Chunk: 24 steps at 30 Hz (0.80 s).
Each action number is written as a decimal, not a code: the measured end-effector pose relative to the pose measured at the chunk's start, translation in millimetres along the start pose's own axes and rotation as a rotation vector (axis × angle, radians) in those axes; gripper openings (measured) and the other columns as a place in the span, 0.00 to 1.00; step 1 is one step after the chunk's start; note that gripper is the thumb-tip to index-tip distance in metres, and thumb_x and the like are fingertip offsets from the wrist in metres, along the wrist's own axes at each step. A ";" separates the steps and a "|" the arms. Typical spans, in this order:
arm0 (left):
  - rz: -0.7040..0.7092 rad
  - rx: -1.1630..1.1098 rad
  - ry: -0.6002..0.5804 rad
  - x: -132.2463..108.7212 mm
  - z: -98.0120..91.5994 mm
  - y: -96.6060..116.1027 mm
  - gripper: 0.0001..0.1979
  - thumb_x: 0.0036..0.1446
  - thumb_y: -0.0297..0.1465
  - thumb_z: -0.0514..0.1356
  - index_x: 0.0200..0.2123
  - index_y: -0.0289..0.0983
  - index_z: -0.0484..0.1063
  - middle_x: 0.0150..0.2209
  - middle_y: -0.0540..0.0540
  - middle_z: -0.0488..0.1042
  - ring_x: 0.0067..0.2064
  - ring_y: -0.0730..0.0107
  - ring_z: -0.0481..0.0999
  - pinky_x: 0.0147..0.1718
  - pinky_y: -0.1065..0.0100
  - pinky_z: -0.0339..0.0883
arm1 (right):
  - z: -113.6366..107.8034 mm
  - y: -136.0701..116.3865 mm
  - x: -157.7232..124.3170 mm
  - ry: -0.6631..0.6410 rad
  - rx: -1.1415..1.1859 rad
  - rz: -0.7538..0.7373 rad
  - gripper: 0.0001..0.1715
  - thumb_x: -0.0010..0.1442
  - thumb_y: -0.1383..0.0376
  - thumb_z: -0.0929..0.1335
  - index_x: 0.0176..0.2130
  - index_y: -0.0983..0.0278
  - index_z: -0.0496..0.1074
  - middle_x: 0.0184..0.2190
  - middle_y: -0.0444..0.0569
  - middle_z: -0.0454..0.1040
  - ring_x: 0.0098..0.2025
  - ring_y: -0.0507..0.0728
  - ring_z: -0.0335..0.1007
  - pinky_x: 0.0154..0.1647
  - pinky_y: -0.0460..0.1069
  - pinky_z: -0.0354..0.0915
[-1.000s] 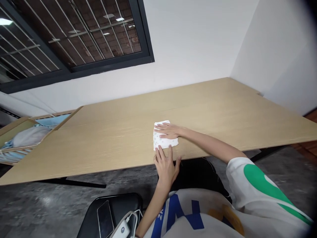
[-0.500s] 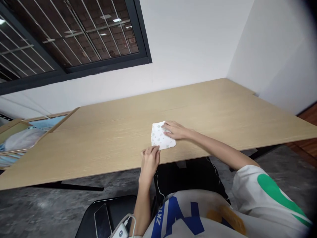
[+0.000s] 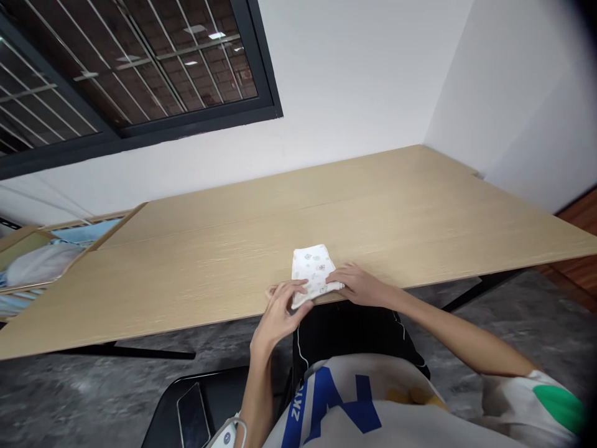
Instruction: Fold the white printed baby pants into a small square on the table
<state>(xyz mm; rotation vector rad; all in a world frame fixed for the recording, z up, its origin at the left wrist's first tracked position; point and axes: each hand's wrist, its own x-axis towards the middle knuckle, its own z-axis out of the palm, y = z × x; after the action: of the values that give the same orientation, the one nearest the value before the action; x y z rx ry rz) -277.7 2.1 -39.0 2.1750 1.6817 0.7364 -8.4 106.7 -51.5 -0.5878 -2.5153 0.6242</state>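
Observation:
A small white cloth [image 3: 311, 264] with a fine printed pattern lies folded into a rough square at the table's front edge. My left hand [image 3: 280, 313] grips its near left corner, fingers on top and thumb along the near edge. At the near right corner my right hand [image 3: 361, 285] has its fingers closed on the cloth's edge, which looks slightly lifted; its thumb is hidden.
The wooden table [image 3: 209, 261] runs back to a white wall below a barred window [image 3: 163, 56]. At the left stands a wooden crib [image 3: 69, 264] with light blue bedding. A phone [image 3: 193, 417] rests on a black chair [image 3: 224, 386] by my left arm.
The cloth has come nearer to the table's front edge and turned a little. My right hand has moved from its top to its near right corner; my left hand now grips the near left corner.

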 end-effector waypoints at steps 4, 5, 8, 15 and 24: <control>-0.034 -0.026 0.048 0.7 1.7 -9.0 0.15 0.64 0.44 0.64 0.49 0.44 0.77 0.56 0.44 0.79 0.60 0.54 0.74 0.65 0.49 0.56 | -7.3 -9.7 -6.8 0.068 0.121 0.132 0.16 0.74 0.55 0.62 0.49 0.59 0.76 0.42 0.51 0.81 0.42 0.61 0.76 0.45 0.55 0.68; -0.061 -0.039 0.089 3.0 3.2 -10.3 0.14 0.66 0.44 0.61 0.47 0.44 0.78 0.52 0.44 0.81 0.57 0.55 0.76 0.63 0.50 0.58 | -8.4 -10.6 -5.3 0.086 0.149 0.168 0.17 0.75 0.53 0.62 0.48 0.59 0.75 0.40 0.50 0.81 0.40 0.60 0.75 0.42 0.53 0.67; -0.147 -0.098 0.177 11.3 8.7 -9.9 0.17 0.69 0.46 0.56 0.40 0.41 0.79 0.41 0.44 0.82 0.45 0.59 0.79 0.53 0.56 0.67 | -9.1 -10.6 4.3 0.162 0.203 0.250 0.19 0.75 0.51 0.61 0.44 0.60 0.74 0.37 0.48 0.79 0.35 0.58 0.73 0.37 0.51 0.65; -0.327 -0.110 0.316 27.1 27.5 -8.1 0.20 0.66 0.48 0.56 0.35 0.38 0.73 0.27 0.50 0.72 0.30 0.67 0.71 0.33 0.66 0.65 | 10.7 6.0 36.1 0.366 0.130 0.422 0.13 0.72 0.54 0.65 0.47 0.60 0.71 0.39 0.48 0.79 0.40 0.60 0.75 0.41 0.52 0.66; -0.242 0.227 0.489 35.9 36.1 5.2 0.24 0.67 0.39 0.56 0.62 0.34 0.65 0.56 0.33 0.73 0.59 0.48 0.73 0.58 0.49 0.68 | 27.1 -1.5 47.8 0.487 -0.341 0.383 0.25 0.75 0.60 0.60 0.65 0.68 0.64 0.61 0.68 0.70 0.63 0.72 0.65 0.61 0.65 0.62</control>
<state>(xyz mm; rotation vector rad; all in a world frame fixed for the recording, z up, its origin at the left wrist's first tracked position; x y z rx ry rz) -246.7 37.9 -58.4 1.9791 2.3217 1.1189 -61.2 121.0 -55.5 -1.2036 -2.0644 0.1391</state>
